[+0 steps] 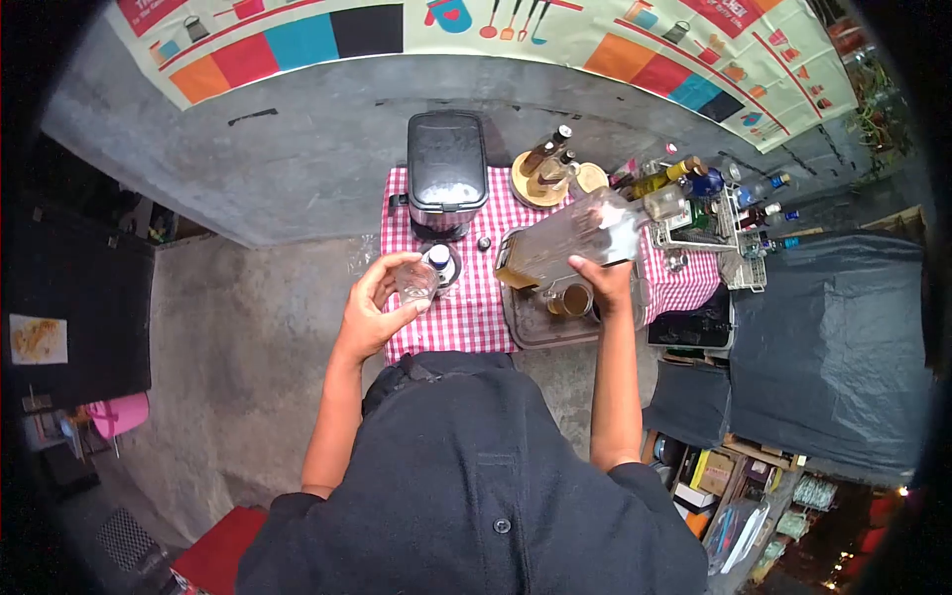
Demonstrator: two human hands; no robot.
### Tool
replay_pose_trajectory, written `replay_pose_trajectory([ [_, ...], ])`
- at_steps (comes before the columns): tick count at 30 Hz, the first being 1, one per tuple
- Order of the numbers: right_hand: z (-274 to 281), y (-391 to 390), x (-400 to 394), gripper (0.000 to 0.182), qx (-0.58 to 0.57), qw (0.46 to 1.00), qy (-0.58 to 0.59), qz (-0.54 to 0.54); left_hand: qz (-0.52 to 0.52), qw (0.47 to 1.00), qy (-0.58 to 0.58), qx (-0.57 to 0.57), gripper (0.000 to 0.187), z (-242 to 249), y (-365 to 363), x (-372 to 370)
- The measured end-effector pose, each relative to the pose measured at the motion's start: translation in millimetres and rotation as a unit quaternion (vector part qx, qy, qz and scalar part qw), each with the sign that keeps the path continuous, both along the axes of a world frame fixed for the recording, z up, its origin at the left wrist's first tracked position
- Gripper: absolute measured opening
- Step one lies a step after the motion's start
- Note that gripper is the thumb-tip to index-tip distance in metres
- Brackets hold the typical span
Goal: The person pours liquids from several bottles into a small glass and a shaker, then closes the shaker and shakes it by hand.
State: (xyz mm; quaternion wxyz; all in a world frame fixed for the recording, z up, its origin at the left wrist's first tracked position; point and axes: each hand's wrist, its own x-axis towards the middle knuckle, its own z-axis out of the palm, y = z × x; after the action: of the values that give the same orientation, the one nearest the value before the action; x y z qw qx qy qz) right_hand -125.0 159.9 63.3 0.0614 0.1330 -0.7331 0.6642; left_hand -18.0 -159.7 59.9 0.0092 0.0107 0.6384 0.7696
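Here, our left hand (369,309) pinches the clear glass (416,284) between thumb and fingers over the tabletop (486,329); our right hand (609,285) grips the pitcher (560,243) at the tray (535,337), fingers mostly hidden. We'd best hold both steady.

A red-and-white checked cloth (476,322) covers the tabletop (488,283). On its far left stands a black-lidded container (445,164) with shiny sides. Just nearer is a dark round base (455,275) bearing a bottle (438,257) with a blue-and-white cap, and to the right of these lies a small round object (484,243), too small to identify. At the far middle sits a round wooden board (522,186) carrying bottles. The near right holds a brown tray (560,338) with a glass (571,299) of amber liquid in it. Farther right, bottles crowd around a white wire rack (700,241).
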Motion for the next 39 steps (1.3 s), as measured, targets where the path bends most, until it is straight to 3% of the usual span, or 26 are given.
replay_pose_trajectory([
  [2, 14, -1, -2, 0.068, -0.092, 0.995, 0.030, 0.013, -0.005, 0.999, 0.025, 0.019, 0.055, 6, 3, -8],
  [4, 21, -3, -6, 0.071, -0.106, 0.994, 0.021, 0.014, -0.015, 0.999, 0.033, 0.030, 0.055, 10, 7, -16],
  [6, 25, -6, -11, 0.074, -0.230, 0.971, -0.019, 0.058, -0.021, 0.998, 0.045, 0.048, 0.055, 12, 13, -23],
  [7, 32, -6, -13, 0.082, -0.216, 0.964, -0.063, 0.144, -0.027, 0.998, 0.046, 0.041, 0.056, 15, 16, -26],
  [10, 31, -11, -19, 0.080, -0.241, 0.942, -0.078, 0.221, -0.048, 0.996, 0.055, 0.048, 0.058, 15, 25, -35],
  [12, 29, -8, -14, 0.077, -0.253, 0.938, -0.115, 0.207, -0.052, 0.996, 0.049, 0.049, 0.057, 17, 32, -39],
  [15, 11, 7, -21, 0.076, -0.093, 0.963, -0.151, 0.201, -0.037, 0.999, 0.040, 0.005, 0.058, 16, 44, -44],
  [16, 15, 13, -22, 0.082, -0.052, 0.946, -0.198, 0.250, -0.038, 0.999, 0.038, 0.003, 0.058, 17, 49, -46],
  [18, 33, 16, -18, 0.085, 0.086, 0.958, -0.134, 0.237, -0.034, 0.999, 0.039, -0.015, 0.060, 18, 59, -49],
  [22, 31, 41, -29, 0.089, 0.244, 0.913, -0.096, 0.312, -0.024, 0.996, 0.058, -0.058, 0.060, 21, 83, -54],
  [26, 57, 65, -40, 0.092, 0.249, 0.881, -0.152, 0.373, -0.051, 0.992, 0.070, -0.089, 0.065, 13, 104, -61],
  [30, 61, 98, -47, 0.090, 0.328, 0.864, -0.126, 0.362, -0.052, 0.984, 0.077, -0.152, 0.063, 22, 131, -69],
  [32, 77, 108, -51, 0.087, 0.400, 0.823, -0.147, 0.375, -0.040, 0.982, 0.074, -0.167, 0.061, 18, 143, -70],
  [38, 91, 141, -60, 0.092, 0.389, 0.802, -0.192, 0.411, -0.024, 0.966, 0.124, -0.224, 0.055, 24, 180, -73],
  [39, 86, 148, -61, 0.081, 0.390, 0.806, -0.167, 0.413, -0.020, 0.964, 0.125, -0.236, 0.054, 24, 184, -72],
])
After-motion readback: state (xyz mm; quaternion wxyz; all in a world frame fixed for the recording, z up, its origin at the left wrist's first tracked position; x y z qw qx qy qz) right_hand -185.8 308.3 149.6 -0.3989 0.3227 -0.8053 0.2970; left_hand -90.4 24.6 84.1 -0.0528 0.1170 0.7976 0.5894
